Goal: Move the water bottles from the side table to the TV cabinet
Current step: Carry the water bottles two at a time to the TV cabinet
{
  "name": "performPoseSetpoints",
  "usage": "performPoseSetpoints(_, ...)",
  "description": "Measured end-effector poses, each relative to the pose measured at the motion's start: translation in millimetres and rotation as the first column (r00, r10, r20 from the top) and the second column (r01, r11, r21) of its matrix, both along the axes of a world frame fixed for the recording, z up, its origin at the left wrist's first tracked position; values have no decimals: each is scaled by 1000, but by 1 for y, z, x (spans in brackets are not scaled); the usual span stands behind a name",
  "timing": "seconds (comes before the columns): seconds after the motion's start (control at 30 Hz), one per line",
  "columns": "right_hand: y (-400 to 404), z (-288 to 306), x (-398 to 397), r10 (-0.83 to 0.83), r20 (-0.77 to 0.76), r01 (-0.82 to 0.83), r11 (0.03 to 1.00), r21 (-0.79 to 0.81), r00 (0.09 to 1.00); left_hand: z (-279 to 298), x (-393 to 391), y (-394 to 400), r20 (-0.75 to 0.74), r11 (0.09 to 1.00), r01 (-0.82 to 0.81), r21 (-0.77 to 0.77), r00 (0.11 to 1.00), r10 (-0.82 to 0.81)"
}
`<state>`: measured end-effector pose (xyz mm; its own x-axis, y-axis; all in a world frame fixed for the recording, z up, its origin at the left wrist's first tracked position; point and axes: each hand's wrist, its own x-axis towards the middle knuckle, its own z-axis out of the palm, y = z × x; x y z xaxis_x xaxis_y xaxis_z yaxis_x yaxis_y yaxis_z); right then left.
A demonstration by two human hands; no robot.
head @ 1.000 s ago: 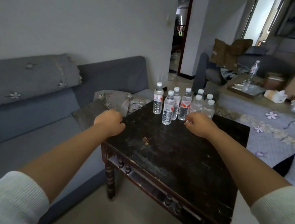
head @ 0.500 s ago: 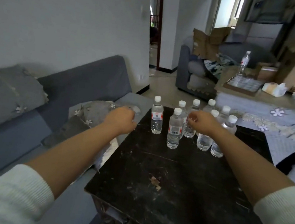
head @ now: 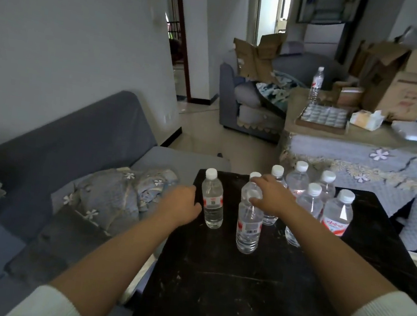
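Head view. Dark desk (head: pixel 251 294) filling the lower centre and right, carrying a cluster of clear water bottles (head: pixel 310 196) standing upright at its far edge, centre right of the frame. Left hand (head: pixel 182 203) curling loosely, fingers just beside the leftmost bottle (head: pixel 212 203); contact cannot be told. Right hand (head: pixel 272 196) closing around the shoulder of the front bottle (head: pixel 248 223). Grey sofa (head: pixel 85 148) lying at left, holding a folded floral blanket (head: pixel 119 194).
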<state>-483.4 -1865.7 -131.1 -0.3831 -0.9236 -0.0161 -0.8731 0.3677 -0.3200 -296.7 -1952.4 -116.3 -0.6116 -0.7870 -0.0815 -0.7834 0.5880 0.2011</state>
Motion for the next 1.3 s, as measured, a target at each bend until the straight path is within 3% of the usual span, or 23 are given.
performPoseSetpoints(0.17,-27,-23,-18,160,21,-162,973,162,987,-6,-42,-34,-19,1000,-12,1,1000,12)
performPoseSetpoints(0.33,-35,-37,-26,248,18,-248,956,154,969,-24,-87,-71,6,999,-33,42,999,33)
performPoseSetpoints(0.5,-42,-41,-29,256,-10,-251,955,159,967,-46,-116,-99,149,998,-8,55,989,0)
performPoseSetpoints(0.67,-45,-49,-25,156,-62,-148,982,114,986,-59,-123,-110,173,996,79,-34,982,-72)
performPoseSetpoints(0.9,-46,-59,-2,-100,-116,108,992,65,988,-64,-97,-111,149,971,238,-22,961,-233)
performPoseSetpoints(1.07,-35,-60,13,-264,-56,268,960,78,963,-67,-70,-105,140,945,327,-26,937,-320)
performPoseSetpoints(1.2,-7,-39,22,-372,77,367,927,71,925,-58,-58,-99,37,924,382,3,924,-382)
performPoseSetpoints(1.3,22,-33,34,-435,90,428,900,85,896,-50,-58,-85,76,865,502,-17,863,-500)
